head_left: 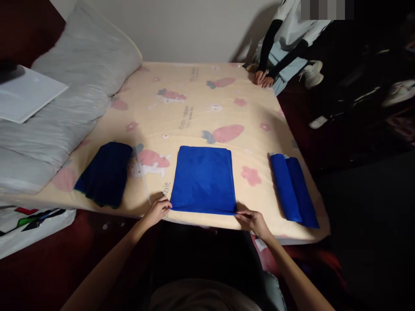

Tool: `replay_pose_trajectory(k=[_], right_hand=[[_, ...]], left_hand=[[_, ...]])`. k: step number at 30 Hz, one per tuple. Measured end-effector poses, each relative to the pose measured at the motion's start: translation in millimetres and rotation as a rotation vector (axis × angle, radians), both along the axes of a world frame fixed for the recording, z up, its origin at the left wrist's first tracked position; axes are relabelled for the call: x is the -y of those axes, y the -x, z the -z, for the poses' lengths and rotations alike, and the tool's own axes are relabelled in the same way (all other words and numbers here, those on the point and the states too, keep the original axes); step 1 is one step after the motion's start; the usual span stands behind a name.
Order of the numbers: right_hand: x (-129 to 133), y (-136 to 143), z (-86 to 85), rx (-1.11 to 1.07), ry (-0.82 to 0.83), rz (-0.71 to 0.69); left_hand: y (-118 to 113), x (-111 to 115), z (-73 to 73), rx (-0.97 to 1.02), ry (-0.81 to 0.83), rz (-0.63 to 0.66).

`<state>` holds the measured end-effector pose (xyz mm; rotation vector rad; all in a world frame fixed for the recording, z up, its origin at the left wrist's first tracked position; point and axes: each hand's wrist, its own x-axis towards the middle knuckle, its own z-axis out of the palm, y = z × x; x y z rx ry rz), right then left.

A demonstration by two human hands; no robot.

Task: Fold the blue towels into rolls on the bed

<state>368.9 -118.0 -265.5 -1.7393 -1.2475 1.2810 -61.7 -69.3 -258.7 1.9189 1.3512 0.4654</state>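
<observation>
A bright blue cloth, folded into a near square, lies flat on the bed in front of me. My left hand pinches its near left corner. At the near right corner, my right hand has the cloth's edge between thumb and fingers. The near edge looks slightly turned up between the two hands. To the left rests a darker blue cloth, loosely bunched. Over on the right, two blue cloth rolls lie side by side.
The bed has a cream sheet with carrot and rabbit prints. A grey pillow or quilt fills its left side, with a white board on top. Another person's hands rest at the far right corner. Shoes stand beyond the right edge.
</observation>
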Motion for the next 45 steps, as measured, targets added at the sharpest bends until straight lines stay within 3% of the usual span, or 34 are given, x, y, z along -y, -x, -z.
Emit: replay_pose_trajectory(k=[8, 11, 14, 18, 27, 34, 41, 45], right_hand=[[19, -9, 5.2, 0.106, 0.050, -0.266], [13, -3, 7.7, 0.362, 0.030, -0.217], [3, 12, 7.7, 0.677, 0.147, -0.177], [-1, 31, 5.2, 0.895, 0.224, -0.288], [12, 25, 5.1, 0.848, 0.138, -0.377], [25, 17, 18.3, 0.773, -0.087, -0.454], [40, 17, 30.3, 0.867, 0.014, -0.412], [48, 18, 34.4, 0.823, -0.012, -0.376]], left_hand=[[-2, 23, -9.3, -0.224, -0.124, 0.195], [-11, 21, -8.1, -0.235, -0.164, 0.070], [-21, 16, -2.9, -0.363, -0.207, -0.120], [-29, 17, 6.8, -0.511, -0.265, -0.120], [-17, 34, 17.7, -0.524, -0.330, -0.080], [-11, 55, 17.7, -0.507, -0.396, -0.046], [-12, 55, 19.9, -0.452, -0.387, -0.018], [-5, 53, 18.3, -0.428, -0.367, -0.014]])
